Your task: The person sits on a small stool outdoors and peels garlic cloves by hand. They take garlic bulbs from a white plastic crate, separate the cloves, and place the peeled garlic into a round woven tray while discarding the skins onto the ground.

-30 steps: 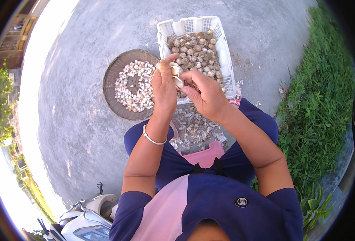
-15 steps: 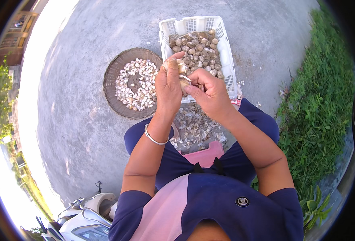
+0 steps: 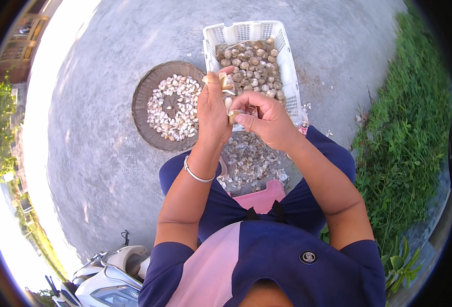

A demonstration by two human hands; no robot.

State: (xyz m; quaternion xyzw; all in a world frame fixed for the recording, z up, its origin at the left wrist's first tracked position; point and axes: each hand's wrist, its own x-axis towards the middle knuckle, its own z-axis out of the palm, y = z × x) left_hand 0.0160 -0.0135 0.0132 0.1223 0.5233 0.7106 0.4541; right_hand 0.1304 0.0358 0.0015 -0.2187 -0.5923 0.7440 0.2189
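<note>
My left hand (image 3: 214, 110) is closed around several garlic cloves (image 3: 226, 82), which show between its thumb and fingers. Close beside it, my right hand (image 3: 265, 116) pinches a garlic clove (image 3: 233, 116) with brownish skin between thumb and forefinger. Both hands are raised over the near left part of a white plastic crate (image 3: 290, 77), which holds many whole garlic bulbs (image 3: 254, 60). To the left lies a round woven basket (image 3: 143, 120) with loose pale cloves (image 3: 172, 120) spread in a ring.
Papery garlic skins (image 3: 251, 158) litter the ground between my knees, in front of a pink plastic stool (image 3: 262, 197). Green plants (image 3: 400, 138) border the concrete on the right. A white scooter (image 3: 111, 279) stands at the lower left.
My right hand has turned and shifted slightly down, drawing the pinched clove away from those in my left hand. The left thumb has moved a little to the left.
</note>
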